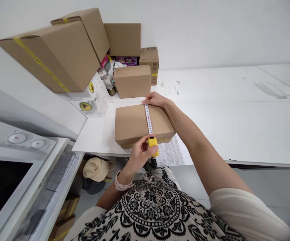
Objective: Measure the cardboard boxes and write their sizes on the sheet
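Note:
A closed brown cardboard box [131, 122] lies on the white table in front of me, with yellow tape along its near side. Across its top runs the white blade [148, 118] of a tape measure. My left hand [140, 152] grips the yellow tape measure case [153, 146] at the box's near edge. At the far edge, my right hand [156, 99] pinches the blade's end against the box. A printed sheet [171, 152] lies partly under the box.
Cardboard boxes [66, 50] are stacked at the back left on white cartons with avocado pictures [92, 100]. Another brown box [133, 82] stands just behind the measured one. A microwave [16, 160] is at the left, and a beige cap [96, 169] sits below the table edge.

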The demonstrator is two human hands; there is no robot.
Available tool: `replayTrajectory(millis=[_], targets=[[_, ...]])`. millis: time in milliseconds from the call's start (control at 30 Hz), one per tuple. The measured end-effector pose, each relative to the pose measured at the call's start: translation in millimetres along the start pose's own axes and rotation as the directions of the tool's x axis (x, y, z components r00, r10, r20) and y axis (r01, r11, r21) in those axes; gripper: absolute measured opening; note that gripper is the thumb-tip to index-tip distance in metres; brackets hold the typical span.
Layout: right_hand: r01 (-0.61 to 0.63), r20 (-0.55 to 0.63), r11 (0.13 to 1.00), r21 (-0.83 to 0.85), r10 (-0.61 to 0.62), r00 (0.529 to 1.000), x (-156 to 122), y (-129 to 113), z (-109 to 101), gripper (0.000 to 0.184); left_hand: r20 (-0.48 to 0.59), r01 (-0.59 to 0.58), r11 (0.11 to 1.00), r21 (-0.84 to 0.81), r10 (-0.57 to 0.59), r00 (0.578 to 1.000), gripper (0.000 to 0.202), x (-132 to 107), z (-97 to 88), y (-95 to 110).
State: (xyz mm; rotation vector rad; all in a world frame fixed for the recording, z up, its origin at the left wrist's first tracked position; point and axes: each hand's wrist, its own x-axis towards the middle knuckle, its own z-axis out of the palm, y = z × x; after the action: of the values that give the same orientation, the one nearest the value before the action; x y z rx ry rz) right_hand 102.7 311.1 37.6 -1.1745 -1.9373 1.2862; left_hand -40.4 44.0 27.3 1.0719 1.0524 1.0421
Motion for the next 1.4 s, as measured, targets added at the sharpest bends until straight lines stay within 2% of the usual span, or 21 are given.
replayTrajectory(millis=[100,200,267,300,367,433,467,533,600,667,733,800,867,967,1100,1133,1167,1200,1267,1333,1400], targets=[[0.123,-0.067,0.971,0.206,-0.111,0.992,-9,-6,-7,0.045,-0.008,-0.037,0.999,0.009,0.037,0.999,0.059,-8,-7.7,0],[0.249,-0.299,0.875,0.415,-0.127,0.946,-40,-2,-21,0.049,-0.044,-0.150,0.989,0.011,0.150,0.988,0.061,-30,-29.6,-3],[0.265,-0.453,0.860,0.436,-0.045,0.891,-75,11,-25,0.050,-0.167,-0.253,0.968,-0.007,0.248,0.954,0.064,-46,-52.4,-6],[0.258,-0.513,0.867,0.426,-0.003,0.858,-94,22,-24,0.049,-0.260,-0.299,0.954,-0.008,0.286,0.922,0.064,-53,-65.1,-9],[0.214,-0.615,0.899,0.383,0.075,0.785,-135,46,-14,0.047,-0.422,-0.361,0.932,-0.009,0.324,0.847,0.064,-61,-90.3,-14],[0.132,-0.642,0.927,0.352,0.137,0.754,-172,69,8,0.045,-0.522,-0.381,0.924,-0.014,0.318,0.791,0.061,-61,-110.8,-21],[0.088,-0.632,0.931,0.354,0.169,0.757,-188,78,22,0.045,-0.550,-0.382,0.924,-0.028,0.305,0.777,0.060,-58,-118.0,-25],[0.035,-0.595,0.928,0.371,0.208,0.776,-212,90,50,0.045,-0.557,-0.370,0.925,-0.085,0.264,0.787,0.058,-49,-125.5,-34],[0.027,-0.530,0.927,0.375,0.190,0.826,-227,93,74,0.048,-0.526,-0.366,0.918,-0.154,0.237,0.817,0.056,-38,-126.1,-42],[0.039,-0.477,0.943,0.332,0.132,0.869,-236,87,86,0.050,-0.494,-0.376,0.905,-0.200,0.239,0.836,0.058,-31,-124.6,-44],[0.067,-0.461,0.967,0.245,0.056,0.886,-243,75,85,0.050,-0.486,-0.410,0.885,-0.219,0.266,0.833,0.064,-27,-125.2,-37],[0.101,-0.475,0.984,0.148,-0.019,0.880,-248,58,76,0.052,-0.468,-0.439,0.872,-0.215,0.303,0.831,0.069,-25,-128.5,-23],[0.126,-0.519,0.988,0.089,-0.062,0.853,-249,40,65,0.056,-0.438,-0.474,0.860,-0.189,0.358,0.825,0.073,-24,-131.6,-4],[0.111,-0.631,0.987,0.114,-0.014,0.776,-239,21,56,0.057,-0.396,-0.505,0.853,-0.134,0.421,0.816,0.074,-20,-126.8,20],[0.081,-0.748,0.984,0.158,0.066,0.660,-215,11,60,0.054,-0.376,-0.536,0.843,-0.056,0.479,0.793,0.066,-30,-97.2,37],[0.084,-0.770,0.986,0.144,0.058,0.635,-210,9,61,0.054,-0.358,-0.531,0.846,-0.055,0.479,0.801,0.064,-36,-87.7,39],[0.087,-0.790,0.989,0.118,0.040,0.611,-206,6,62,0.053,-0.326,-0.505,0.860,-0.068,0.459,0.826,0.062,-41,-78.3,41],[0.090,-0.808,0.993,0.079,0.011,0.589,-203,3,62,0.051,-0.278,-0.447,0.890,-0.092,0.408,0.870,0.060,-46,-69.5,41],[0.092,-0.821,0.995,-0.023,-0.072,0.566,-199,-7,59,0.045,-0.140,-0.273,0.951,-0.144,0.253,0.957,0.055,-50,-55.1,41],[0.105,-0.792,0.984,-0.141,-0.176,0.585,-195,-17,54,0.040,-0.016,-0.110,0.979,-0.170,0.108,0.994,0.053,-46,-46.1,40],[0.127,-0.725,0.959,-0.252,-0.274,0.632,-187,-25,48,0.036,0.043,-0.027,0.982,-0.186,0.035,0.998,0.053,-36,-41.9,38]])
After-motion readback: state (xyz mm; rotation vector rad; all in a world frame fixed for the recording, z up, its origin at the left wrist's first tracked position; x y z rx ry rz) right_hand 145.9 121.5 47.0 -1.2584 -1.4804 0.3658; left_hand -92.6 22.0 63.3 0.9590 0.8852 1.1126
